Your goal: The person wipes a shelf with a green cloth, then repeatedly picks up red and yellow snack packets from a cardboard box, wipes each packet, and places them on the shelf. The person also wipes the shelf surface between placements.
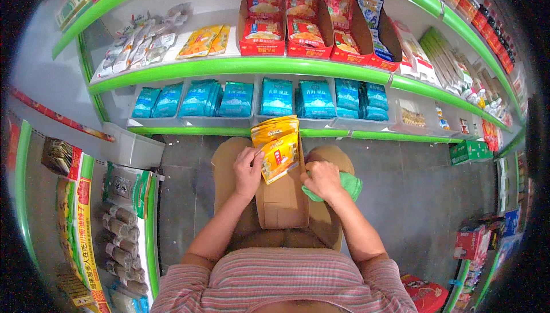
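On my lap rests an open cardboard display box (283, 205), its near end bare inside. Several yellow food pouches (273, 126) stand at the box's far end. My left hand (249, 171) pinches one yellow pouch (281, 158) by its left edge, tilted over the box. At the box's right side, my right hand (321, 179) grips a green cloth (351, 185), which hangs out to the right below the fingers.
A green-edged shelf (240, 67) ahead carries red boxes of pouches (263, 33) and two yellow pouches (204, 41). Below, clear bins hold blue packets (277, 96). A white bin (131, 145) stands left on the tiled floor (399, 192), a green carton (470, 152) right.
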{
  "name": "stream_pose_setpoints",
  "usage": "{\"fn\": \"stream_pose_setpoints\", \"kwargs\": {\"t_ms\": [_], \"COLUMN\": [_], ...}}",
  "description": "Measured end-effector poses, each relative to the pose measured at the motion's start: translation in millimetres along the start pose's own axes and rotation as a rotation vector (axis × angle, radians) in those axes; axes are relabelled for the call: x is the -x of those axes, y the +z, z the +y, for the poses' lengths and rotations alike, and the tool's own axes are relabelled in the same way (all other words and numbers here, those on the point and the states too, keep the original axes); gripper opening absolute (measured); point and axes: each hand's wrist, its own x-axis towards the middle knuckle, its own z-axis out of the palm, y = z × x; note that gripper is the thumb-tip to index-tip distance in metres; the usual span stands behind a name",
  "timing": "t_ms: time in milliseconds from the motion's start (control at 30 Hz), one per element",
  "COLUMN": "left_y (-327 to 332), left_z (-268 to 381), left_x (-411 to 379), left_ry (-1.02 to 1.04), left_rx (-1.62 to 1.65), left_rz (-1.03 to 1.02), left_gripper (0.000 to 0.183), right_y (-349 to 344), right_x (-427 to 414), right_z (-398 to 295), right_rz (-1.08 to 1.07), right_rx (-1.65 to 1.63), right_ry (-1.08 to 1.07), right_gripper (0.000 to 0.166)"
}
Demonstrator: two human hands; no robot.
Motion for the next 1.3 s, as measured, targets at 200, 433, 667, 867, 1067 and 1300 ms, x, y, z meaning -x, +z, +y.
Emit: {"fn": "stream_pose_setpoints", "kwargs": {"t_ms": [200,433,667,867,1067,1300], "left_y": [-6.7,-30.6,-42.8,-54.2,-55.2,-65.7], "left_z": [16.8,44.5,86.5,98.8,89.5,93.2], "left_x": [-3.7,-32.5,-34.7,-32.7,-29.9,-32.8], "left_ry": [-0.172,-0.296,-0.397,-0.372,-0.512,-0.583], "left_rx": [0.177,0.385,0.653,0.618,0.882,0.947], "left_rz": [-0.059,0.015,-0.041,-0.152,-0.221,-0.402], "left_gripper": [0.015,0.022,0.021,0.02,0.026,0.033], "right_y": [1.3,-39.4,-79.7,-92.0,-85.2,-84.4], "right_x": [9.9,21.5,25.3,25.2,20.6,11.0], "right_z": [-2.3,5.6,-6.8,-18.3,-6.9,-4.9], "right_rz": [0.013,0.09,-0.128,-0.21,-0.213,-0.305], "right_rx": [-0.073,-0.391,-1.023,-1.198,-1.439,-1.7], "right_ry": [0.107,-0.009,-0.097,-0.089,-0.038,0.04], "right_gripper": [0.029,0.039,0.042,0.024,0.021,0.026]}}
